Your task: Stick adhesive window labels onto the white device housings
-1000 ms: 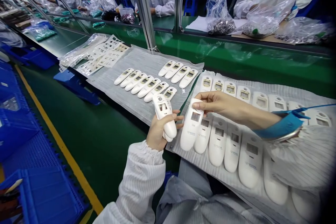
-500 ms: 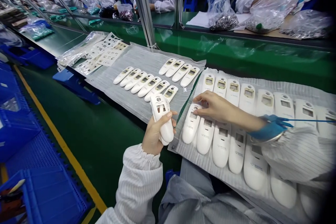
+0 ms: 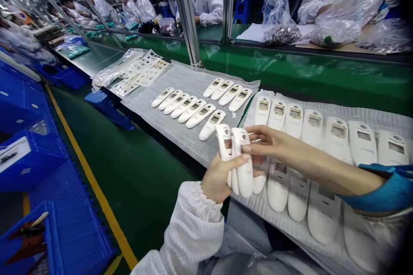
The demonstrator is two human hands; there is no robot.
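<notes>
Right thumb and fingers pinch the upper right edge of the nearest white shell point(image 3: 245, 180), the right hand point(image 3: 272, 142) lying to the right of the grey foam sheet point(image 3: 183, 78); the left hand point(image 3: 221, 176) grasps that same shell together with at least one more, the windowed shell point(image 3: 222, 139), just off the sheet's near edge, thumb laid across the bundle; its exact number is partly hidden; that near edge gives onto the green floor point(image 3: 155, 189), and the closest shell of the front row point(image 3: 192, 111) lies near it; bare foam runs between this row and the back row point(image 3: 222, 90), and along the sheet's left part; a narrow dark strip at its right edge parts it from the second foam sheet point(image 3: 392, 122), where shells stand close together with little room between; counted on the grey foam sheet: seven shells in the front row, four in the back row, one small square label point(image 3: 234, 114) near its right edge; to its right, seven show in the far row point(image 3: 363, 148), while the near row point(image 3: 298, 206), partly under the arm, cannot be fully counted; beyond it stand two metal posts point(image 3: 188, 17)
</notes>
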